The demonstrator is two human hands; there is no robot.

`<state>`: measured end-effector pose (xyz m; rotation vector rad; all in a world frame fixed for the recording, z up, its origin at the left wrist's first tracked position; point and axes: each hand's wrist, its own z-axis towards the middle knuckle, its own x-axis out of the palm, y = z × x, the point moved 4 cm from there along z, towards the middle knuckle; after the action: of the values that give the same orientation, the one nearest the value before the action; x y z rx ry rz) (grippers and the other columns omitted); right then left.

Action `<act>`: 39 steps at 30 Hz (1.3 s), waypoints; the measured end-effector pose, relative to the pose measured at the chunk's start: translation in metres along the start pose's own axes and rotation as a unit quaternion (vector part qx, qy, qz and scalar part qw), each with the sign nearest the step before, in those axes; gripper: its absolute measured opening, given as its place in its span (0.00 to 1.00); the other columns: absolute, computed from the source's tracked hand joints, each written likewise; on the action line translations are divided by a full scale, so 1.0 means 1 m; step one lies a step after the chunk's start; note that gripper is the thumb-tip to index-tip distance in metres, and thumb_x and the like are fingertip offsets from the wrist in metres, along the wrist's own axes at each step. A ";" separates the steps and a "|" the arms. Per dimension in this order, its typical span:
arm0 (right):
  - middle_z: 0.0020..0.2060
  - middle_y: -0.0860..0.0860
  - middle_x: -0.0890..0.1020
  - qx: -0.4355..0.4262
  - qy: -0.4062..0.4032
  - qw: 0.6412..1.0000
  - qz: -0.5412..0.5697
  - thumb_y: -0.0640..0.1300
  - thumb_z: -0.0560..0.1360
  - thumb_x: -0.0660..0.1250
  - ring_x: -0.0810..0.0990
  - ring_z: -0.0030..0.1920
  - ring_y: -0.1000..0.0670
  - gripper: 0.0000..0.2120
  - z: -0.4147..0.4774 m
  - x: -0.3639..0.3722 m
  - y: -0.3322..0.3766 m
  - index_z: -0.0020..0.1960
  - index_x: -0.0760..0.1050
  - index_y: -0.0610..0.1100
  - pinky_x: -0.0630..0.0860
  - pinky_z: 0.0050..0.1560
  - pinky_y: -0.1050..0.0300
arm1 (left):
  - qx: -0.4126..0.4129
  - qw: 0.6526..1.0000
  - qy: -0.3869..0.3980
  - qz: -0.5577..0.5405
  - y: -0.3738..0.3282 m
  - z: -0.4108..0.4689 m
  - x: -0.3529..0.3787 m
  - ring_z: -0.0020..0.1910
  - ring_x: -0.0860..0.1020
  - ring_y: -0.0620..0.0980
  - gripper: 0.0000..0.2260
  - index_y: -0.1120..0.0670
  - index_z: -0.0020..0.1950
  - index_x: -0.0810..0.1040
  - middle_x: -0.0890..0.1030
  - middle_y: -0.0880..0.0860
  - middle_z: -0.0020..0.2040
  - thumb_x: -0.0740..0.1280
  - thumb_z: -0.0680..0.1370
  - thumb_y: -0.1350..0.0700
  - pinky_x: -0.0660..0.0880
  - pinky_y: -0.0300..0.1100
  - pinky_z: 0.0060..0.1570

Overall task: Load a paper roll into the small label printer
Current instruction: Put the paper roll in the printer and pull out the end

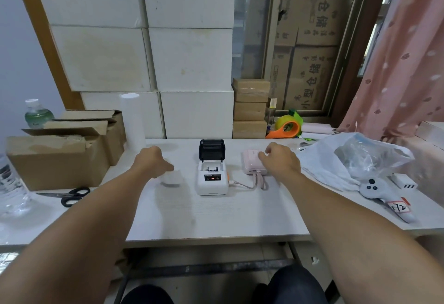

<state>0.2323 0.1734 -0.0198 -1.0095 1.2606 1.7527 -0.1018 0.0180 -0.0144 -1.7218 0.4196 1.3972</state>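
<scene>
A small white label printer (211,180) stands at the middle of the table, its black lid (212,150) tipped up and the paper bay bare. Just left of it is a small white paper roll (171,178), blurred, with my left hand (153,160) closed over its top. My right hand (280,159) rests with fingers spread on a pink power bank (251,163) to the printer's right. A pink cable (242,184) links the power bank to the printer's side.
Open cardboard boxes (60,157) and black scissors (72,195) lie left, with water bottles (12,186). A tall white roll (132,121) stands behind. A plastic bag (348,159), a white controller (379,190) and a tape dispenser (286,127) sit right. White boxes (192,58) stack behind.
</scene>
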 end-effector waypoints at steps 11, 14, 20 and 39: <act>0.48 0.50 0.87 -0.097 0.214 0.919 0.317 0.59 0.83 0.63 0.82 0.39 0.50 0.19 -0.023 0.003 0.105 0.57 0.83 0.45 0.75 0.39 0.56 | 0.078 0.942 0.005 -0.326 -0.090 -0.014 -0.011 0.37 0.84 0.53 0.15 0.56 0.49 0.81 0.85 0.55 0.46 0.80 0.71 0.50 0.80 0.44 0.44; 0.46 0.52 0.85 -0.054 0.209 0.907 0.362 0.63 0.83 0.59 0.83 0.42 0.49 0.22 -0.023 -0.009 0.112 0.54 0.81 0.46 0.74 0.42 0.54 | 0.087 0.931 0.014 -0.355 -0.099 -0.017 -0.007 0.41 0.85 0.53 0.21 0.56 0.57 0.80 0.84 0.55 0.49 0.80 0.70 0.48 0.78 0.41 0.40; 0.47 0.49 0.88 -0.001 0.203 0.914 0.352 0.74 0.69 0.68 0.82 0.45 0.49 0.34 -0.018 -0.025 0.111 0.54 0.84 0.45 0.74 0.46 0.52 | 0.222 0.958 -0.048 -0.177 -0.119 -0.031 -0.013 0.44 0.79 0.51 0.26 0.51 0.68 0.73 0.79 0.51 0.50 0.76 0.72 0.47 0.71 0.40 0.34; 0.41 0.46 0.84 0.087 0.255 0.747 0.608 0.46 0.71 0.82 0.82 0.39 0.52 0.16 -0.006 -0.006 0.097 0.51 0.84 0.37 0.85 0.44 0.62 | 0.233 0.924 -0.037 -0.300 -0.122 -0.031 -0.016 0.49 0.79 0.46 0.25 0.48 0.65 0.75 0.79 0.47 0.54 0.76 0.72 0.41 0.74 0.42 0.45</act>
<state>0.1494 0.1431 0.0206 -0.5107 2.8151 2.1944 -0.0004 0.0603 0.0496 -1.2487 0.1396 0.8256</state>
